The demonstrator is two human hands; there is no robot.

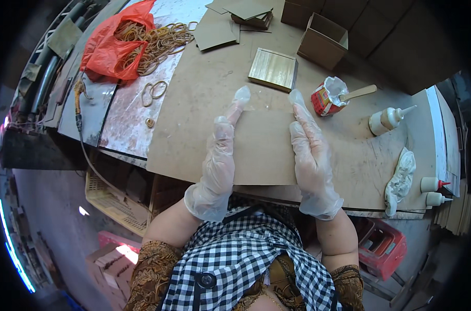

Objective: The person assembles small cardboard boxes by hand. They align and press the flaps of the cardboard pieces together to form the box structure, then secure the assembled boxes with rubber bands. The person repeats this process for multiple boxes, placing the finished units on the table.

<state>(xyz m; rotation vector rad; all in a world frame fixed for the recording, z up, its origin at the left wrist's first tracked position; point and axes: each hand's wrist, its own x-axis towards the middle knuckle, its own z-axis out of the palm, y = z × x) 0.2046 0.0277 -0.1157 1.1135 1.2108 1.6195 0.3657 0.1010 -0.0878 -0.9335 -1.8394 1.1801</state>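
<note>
A flat, rectangular brown board lies between my two hands, close to the table's front edge. My left hand, in a thin see-through glove, presses along its left edge, with the fingers pointing away from me. Along the opposite edge, my right hand, gloved the same way, holds with straight fingers. The board is clasped between both hands; whether it is one sheet or a stack, I cannot tell. Just beyond the fingertips sits a block-shaped piece with a shiny gold top.
Right of my hands stand a red-and-white tub with a wooden-handled tool and a nozzle bottle. A crumpled white glove lies farther right. Brown panels and an open box are at the back. Rubber bands spill from a red bag.
</note>
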